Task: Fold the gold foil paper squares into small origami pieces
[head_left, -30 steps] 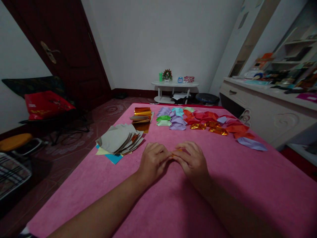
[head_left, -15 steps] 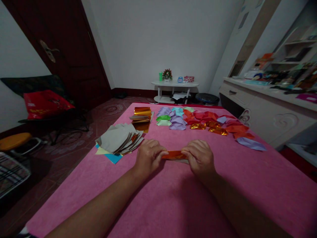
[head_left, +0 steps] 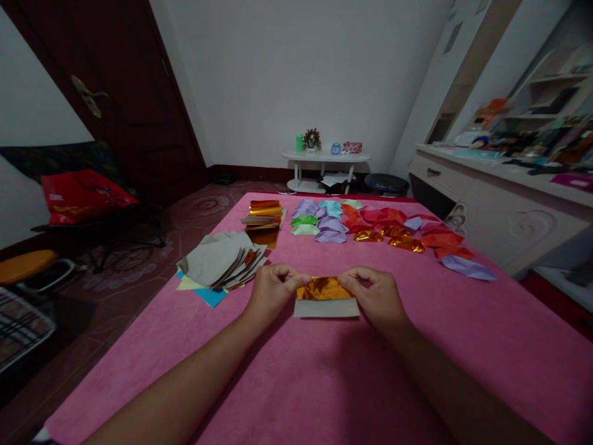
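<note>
A sheet of gold foil paper [head_left: 326, 289], partly folded, lies between my hands, its shiny gold band at the back and a grey strip along the front. My left hand [head_left: 274, 289] pinches its far left corner between thumb and fingers. At the far right corner, my right hand [head_left: 374, 294] grips it the same way. Left of my left hand sits a fanned stack of grey-backed paper [head_left: 220, 259], with blue and yellow sheets showing under it. Behind that stack is a pile of gold foil sheets [head_left: 265, 222].
Folded paper pieces in purple, green, red and gold [head_left: 370, 219] cover the far side of the pink-covered table [head_left: 296, 383]. Beyond stands a small white table [head_left: 324, 157]. A white counter [head_left: 491, 185] runs along the right; a red bag [head_left: 88, 196] rests on a chair at left.
The foil paper has opened toward me, showing a wider gold band and a grey front strip. Both hands have tilted slightly, still pinching its two ends.
</note>
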Available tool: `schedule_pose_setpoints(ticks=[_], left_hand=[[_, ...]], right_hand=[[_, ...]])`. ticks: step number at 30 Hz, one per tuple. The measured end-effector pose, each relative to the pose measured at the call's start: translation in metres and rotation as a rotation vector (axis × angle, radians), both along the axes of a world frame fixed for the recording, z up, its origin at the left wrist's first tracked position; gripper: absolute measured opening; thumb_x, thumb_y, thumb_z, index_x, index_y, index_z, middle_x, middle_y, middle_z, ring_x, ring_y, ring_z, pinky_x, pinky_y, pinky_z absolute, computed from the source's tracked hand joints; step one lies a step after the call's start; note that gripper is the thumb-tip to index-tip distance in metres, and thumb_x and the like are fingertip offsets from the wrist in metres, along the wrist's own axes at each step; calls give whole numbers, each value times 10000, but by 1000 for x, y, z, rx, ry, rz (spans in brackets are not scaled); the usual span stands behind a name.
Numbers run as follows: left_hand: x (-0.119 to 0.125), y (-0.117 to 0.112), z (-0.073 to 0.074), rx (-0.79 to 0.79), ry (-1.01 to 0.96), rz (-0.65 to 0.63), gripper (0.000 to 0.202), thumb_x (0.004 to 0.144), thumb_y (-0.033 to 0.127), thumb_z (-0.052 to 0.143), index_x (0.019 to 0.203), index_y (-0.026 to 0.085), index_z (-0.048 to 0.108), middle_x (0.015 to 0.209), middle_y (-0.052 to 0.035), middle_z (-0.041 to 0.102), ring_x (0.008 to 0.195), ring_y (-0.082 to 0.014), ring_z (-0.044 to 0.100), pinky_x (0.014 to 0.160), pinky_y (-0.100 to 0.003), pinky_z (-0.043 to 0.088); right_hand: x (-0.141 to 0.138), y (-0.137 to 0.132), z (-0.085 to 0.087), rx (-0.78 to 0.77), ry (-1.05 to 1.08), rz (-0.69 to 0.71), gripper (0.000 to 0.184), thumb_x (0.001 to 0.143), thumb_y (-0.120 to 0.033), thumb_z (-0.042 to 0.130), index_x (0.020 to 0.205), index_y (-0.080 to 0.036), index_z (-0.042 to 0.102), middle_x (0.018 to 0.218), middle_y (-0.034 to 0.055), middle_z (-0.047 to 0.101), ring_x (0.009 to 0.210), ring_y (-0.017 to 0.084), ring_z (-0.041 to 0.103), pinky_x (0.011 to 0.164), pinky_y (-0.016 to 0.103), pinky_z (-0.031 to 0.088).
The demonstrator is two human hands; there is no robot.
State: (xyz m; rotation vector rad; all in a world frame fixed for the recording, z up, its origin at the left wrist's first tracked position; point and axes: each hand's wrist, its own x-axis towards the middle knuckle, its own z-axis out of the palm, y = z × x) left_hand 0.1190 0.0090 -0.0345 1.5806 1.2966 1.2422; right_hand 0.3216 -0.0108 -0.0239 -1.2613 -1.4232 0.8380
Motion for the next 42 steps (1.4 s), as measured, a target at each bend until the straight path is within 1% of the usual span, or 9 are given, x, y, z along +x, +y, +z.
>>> schedule_pose_setpoints(ticks=[5, 11, 15, 22, 27, 30, 37, 39, 42], left_hand=[[0, 3, -6, -88, -140, -11, 336, 648, 367, 749, 495, 123, 576, 471, 35, 496, 465, -75, 421, 474, -200, 309], [2, 2, -7, -226, -399, -89, 291, 672, 394, 739, 704, 118, 652, 569, -19, 650, 504, -104, 551, 513, -201, 395], [5, -1, -5, -363, -548, -201, 314, 683, 398, 737, 777, 121, 624, 579, -26, 664, 498, -97, 584, 513, -186, 416], [5, -2, -5, -430, -546, -293, 269, 710, 372, 696, 690, 132, 576, 522, 1, 608, 435, -70, 531, 446, -164, 348], [4, -2, -6, -442, -508, -379, 202, 700, 301, 627, 617, 124, 575, 517, 3, 561, 417, -55, 445, 421, -172, 296], [3, -1, -8, -424, -525, -369, 139, 666, 250, 566, 593, 132, 556, 497, 24, 506, 402, -50, 390, 404, -175, 263], [3, -1, -7, -444, -502, -340, 192, 676, 296, 610, 608, 131, 539, 481, 39, 465, 377, -43, 366, 374, -164, 240], [3, -2, -5, -435, -503, -345, 265, 741, 379, 614, 671, 128, 565, 501, 31, 488, 394, -53, 411, 385, -162, 283], [3, -5, -1, -377, -522, -407, 389, 765, 466, 643, 969, 137, 612, 647, 10, 576, 500, -73, 512, 467, -171, 390]], right_hand=[[-2, 2, -1, -128, 186, 62, 323, 668, -468, 716, 632, -152, 663, 594, 14, 626, 538, 146, 553, 497, 244, 426], [-2, 3, -1, -140, 352, 196, 411, 670, -444, 747, 957, -167, 649, 848, 58, 685, 773, 197, 637, 757, 330, 501], [-4, 1, -1, -162, 378, 206, 478, 680, -426, 748, 1072, -184, 619, 945, 77, 684, 867, 211, 640, 807, 342, 489], [-5, -4, 8, -166, 481, 129, 442, 791, -595, 552, 992, -216, 659, 953, 68, 692, 815, 197, 640, 713, 303, 485], [1, -2, 14, -172, 502, 119, 302, 719, -369, 697, 969, -203, 670, 900, 42, 682, 769, 167, 628, 668, 259, 478], [6, 1, 14, -159, 488, 141, 350, 640, -234, 743, 981, -210, 666, 900, 29, 678, 776, 153, 627, 673, 243, 476], [6, 6, 8, -85, 292, 87, 277, 573, -271, 790, 821, -175, 712, 761, 39, 692, 673, 162, 622, 600, 260, 483], [5, 8, 4, -58, 289, 14, 255, 552, -287, 803, 758, -166, 712, 730, 38, 692, 661, 161, 619, 599, 256, 482], [7, 10, -2, -67, 311, -47, 266, 549, -310, 809, 744, -162, 703, 734, 37, 696, 669, 162, 623, 614, 254, 481]])
